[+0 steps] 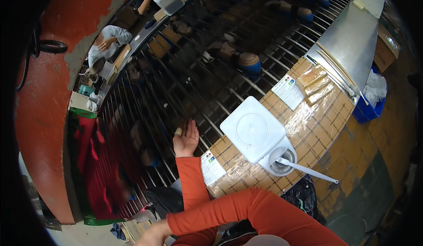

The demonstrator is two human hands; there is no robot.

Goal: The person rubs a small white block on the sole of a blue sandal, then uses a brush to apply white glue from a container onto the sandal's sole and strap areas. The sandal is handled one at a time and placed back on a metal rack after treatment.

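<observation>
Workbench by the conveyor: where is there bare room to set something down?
The taped bench top is bare between the white container and the strips near the far end. The metal plate past the strips is mostly bare. It is crowded around the cup with the brush, and the roller rack carries shoes.

Head-worn fisheye, steeply downward, close
</observation>
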